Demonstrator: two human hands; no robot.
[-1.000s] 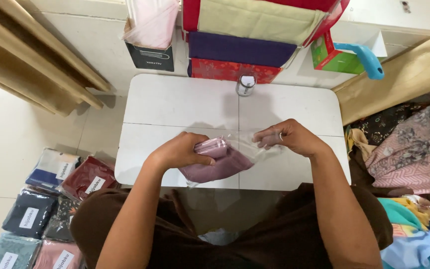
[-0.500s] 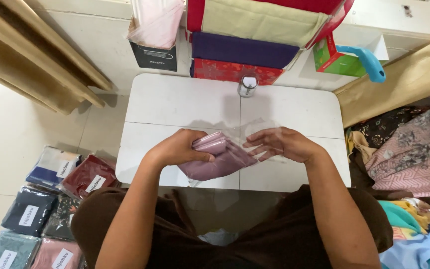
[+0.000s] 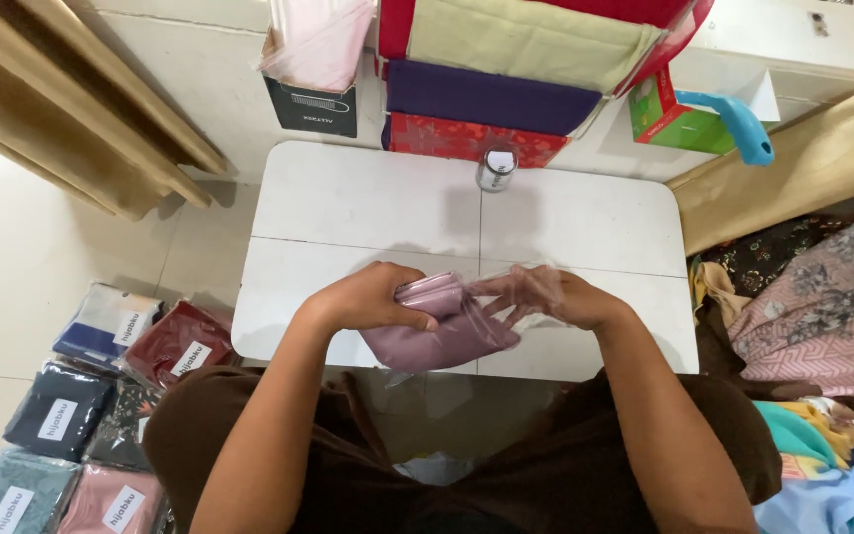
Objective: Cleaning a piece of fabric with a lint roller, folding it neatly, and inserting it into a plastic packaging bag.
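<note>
1. While a folded mauve cloth (image 3: 437, 331) is held just above the near half of the white surface (image 3: 348, 198), it is seen partly inside a clear plastic bag (image 3: 521, 292); its right end is under the film, its left end is bare.
2. Judged from this, the bagging is under way but unfinished: the cloth is not fully in, and the bag's mouth is not closed.
3. The left hand (image 3: 373, 297) is clamped on the cloth's left end, fingers curled over the top and thumb beneath, with the forearm reaching in from the lower left.
4. The right hand (image 3: 555, 297) is closed on the bag, its fingers seen through the film, the forearm coming in from the lower right.
5. A small metallic canister (image 3: 495, 170) stands at the far edge of the surface, well apart from the hands.
6. Behind it, stacked folded fabrics (image 3: 491, 99) in cream, purple and red are seen, with a green box (image 3: 669, 119) to their right.
7. Packed cloths with labels (image 3: 101, 386) lie on the floor at the left; loose patterned fabrics (image 3: 822, 316) are heaped at the right.
</note>
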